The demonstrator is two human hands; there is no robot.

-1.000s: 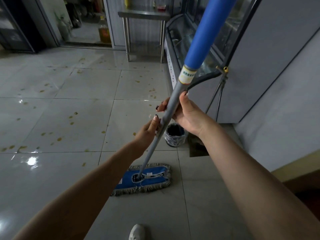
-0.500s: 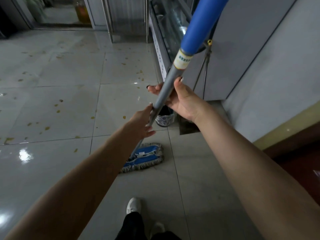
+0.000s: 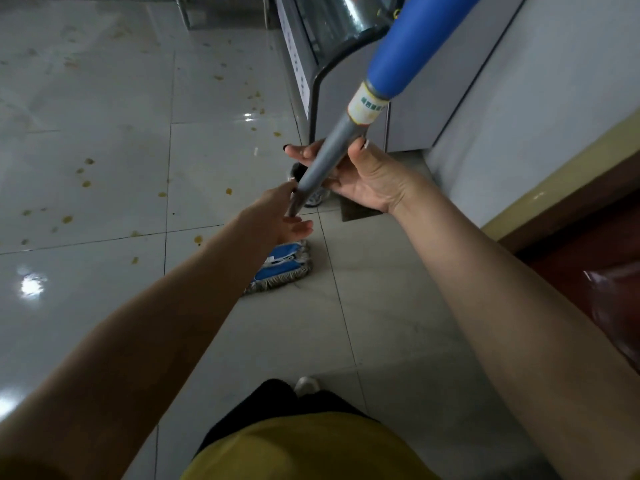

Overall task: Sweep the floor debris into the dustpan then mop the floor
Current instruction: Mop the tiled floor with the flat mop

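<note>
I hold a mop by its grey pole (image 3: 332,150), which carries a blue foam grip (image 3: 415,39) higher up. My right hand (image 3: 363,178) lies palm-up under the pole, with the thumb pressed against its side. Lower down, my left hand (image 3: 277,216) wraps its fingers round the pole with the thumb sticking out. The blue mop head (image 3: 284,268) with its grey fringe lies flat on the tiles just beyond my left hand. Yellowish debris bits (image 3: 86,183) are scattered over the wet glossy floor to the left. No dustpan is in view.
A small bin (image 3: 311,199) with a dark liner stands behind the pole at the foot of a glass display counter (image 3: 311,46). A grey wall (image 3: 519,98) runs along the right, with a dark floor patch (image 3: 356,209) at its base. My shoe (image 3: 306,384) is below.
The view has tipped down, bringing my legs and yellow shirt into sight. The mop head has turned more end-on and sits nearer the bin. Both hands have stayed on the pole.
</note>
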